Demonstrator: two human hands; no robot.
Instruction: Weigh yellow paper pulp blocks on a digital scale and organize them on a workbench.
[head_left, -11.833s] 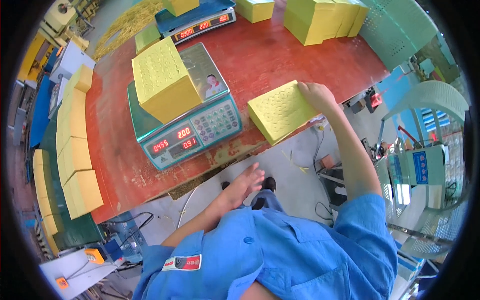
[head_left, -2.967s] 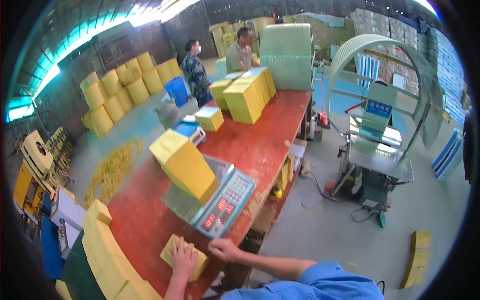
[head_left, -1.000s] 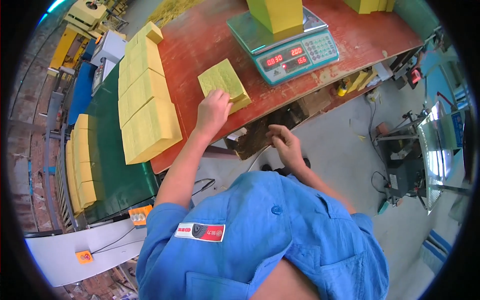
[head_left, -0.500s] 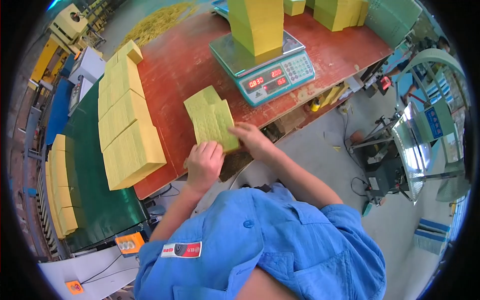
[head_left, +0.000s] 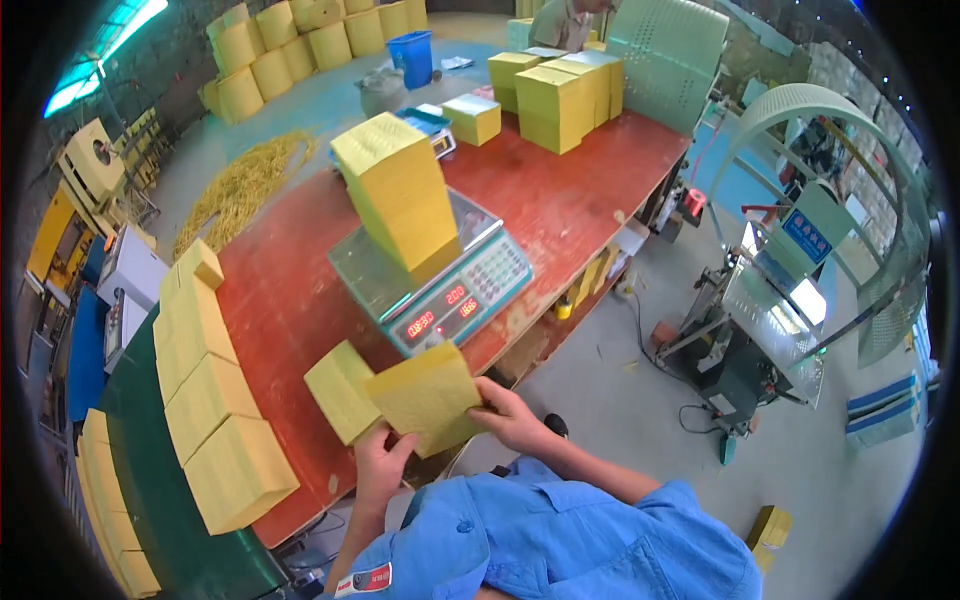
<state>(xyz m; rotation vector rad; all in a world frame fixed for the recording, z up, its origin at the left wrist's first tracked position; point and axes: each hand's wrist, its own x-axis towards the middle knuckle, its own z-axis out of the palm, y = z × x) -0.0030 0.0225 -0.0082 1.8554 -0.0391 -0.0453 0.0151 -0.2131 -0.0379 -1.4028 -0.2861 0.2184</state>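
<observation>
In the head view, the right hand [head_left: 510,415] pinches the right edge of a thin yellow wad [head_left: 422,395] between thumb and fingers. The left hand [head_left: 383,460] is half curled at the wad's lower left corner, its thumb against the edge; whether its fingers also grip the lower stack [head_left: 343,390] cannot be told.

The wad is squarish, matt and faintly textured, tilted above the near edge of the red table [head_left: 270,290], in front of the scale [head_left: 470,305]. It overlaps the right side of the lower stack, which is the same yellow and lies slightly skewed.

On the scale's metal tray [head_left: 475,215] stands a tall block [head_left: 398,195] of yellow sheets, its sides not quite straight. The shelf under the table holds yellow packs [head_left: 590,280] and a small yellow bottle [head_left: 563,307]. A blue bin [head_left: 410,58] stands on the floor beyond, beside a grey sack [head_left: 381,92]; the contents of both are too small to tell.
</observation>
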